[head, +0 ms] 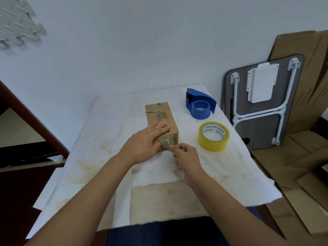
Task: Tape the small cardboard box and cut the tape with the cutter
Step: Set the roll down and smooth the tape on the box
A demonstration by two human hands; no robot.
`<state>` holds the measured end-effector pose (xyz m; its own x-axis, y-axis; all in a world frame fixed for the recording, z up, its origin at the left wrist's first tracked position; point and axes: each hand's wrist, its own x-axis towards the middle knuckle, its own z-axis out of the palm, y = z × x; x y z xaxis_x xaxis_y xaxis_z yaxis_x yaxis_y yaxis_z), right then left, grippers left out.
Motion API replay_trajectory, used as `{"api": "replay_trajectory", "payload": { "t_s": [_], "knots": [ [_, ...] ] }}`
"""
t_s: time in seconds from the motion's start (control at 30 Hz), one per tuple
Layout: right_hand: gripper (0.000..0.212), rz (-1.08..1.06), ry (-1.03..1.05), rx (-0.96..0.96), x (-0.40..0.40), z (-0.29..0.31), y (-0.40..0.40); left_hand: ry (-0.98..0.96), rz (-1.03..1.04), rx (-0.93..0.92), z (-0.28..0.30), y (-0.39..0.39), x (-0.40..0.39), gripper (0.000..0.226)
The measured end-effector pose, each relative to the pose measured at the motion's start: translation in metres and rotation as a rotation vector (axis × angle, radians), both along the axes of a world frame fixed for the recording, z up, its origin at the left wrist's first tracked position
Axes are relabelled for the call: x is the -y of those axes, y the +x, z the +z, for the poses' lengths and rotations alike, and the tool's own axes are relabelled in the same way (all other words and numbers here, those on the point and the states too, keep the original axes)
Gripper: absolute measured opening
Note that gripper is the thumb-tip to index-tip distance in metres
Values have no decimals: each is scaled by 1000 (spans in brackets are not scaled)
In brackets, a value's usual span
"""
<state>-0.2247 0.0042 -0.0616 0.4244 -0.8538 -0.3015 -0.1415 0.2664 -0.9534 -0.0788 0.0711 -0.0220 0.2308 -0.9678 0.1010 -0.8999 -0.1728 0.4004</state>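
A small cardboard box (160,114) lies lengthwise on the white-covered table (113,139), with clear tape running along its top and down its near end. My left hand (145,141) lies flat on the box's near top, fingers pressing the tape. My right hand (186,155) is closed around a small cutter (183,150), only its teal end showing, with fingertips at the near lower edge of the box where the tape ends. A yellow tape roll (213,136) stands to the right of the box.
A blue tape dispenser (199,103) sits at the table's far right corner. A folded table (262,103) and flattened cardboard (301,157) lean and lie to the right. A dark wooden rail (32,119) runs on the left.
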Motion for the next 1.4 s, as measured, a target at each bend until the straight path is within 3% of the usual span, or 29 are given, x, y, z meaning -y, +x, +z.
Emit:
{"api": "replay_trajectory", "payload": {
  "t_s": [0.3,0.47,0.7,1.07,1.27,1.4],
  "knots": [
    [4,-73,60,128,-1,-5,0,-19,3,-17,0,-2,0,64],
    [6,-91,173,273,1,-3,-2,-32,5,-30,-1,-3,-1,64],
    [5,-116,274,299,5,0,2,-35,10,-36,-1,-4,-1,64],
    [4,-147,122,143,7,-4,9,-24,11,-44,-1,-4,-2,70],
    [26,-95,40,35,9,-4,7,-26,22,-33,-3,-5,-1,74],
    [22,-113,55,19,10,-5,11,-32,18,-34,-3,-5,-1,74]
  ]
}}
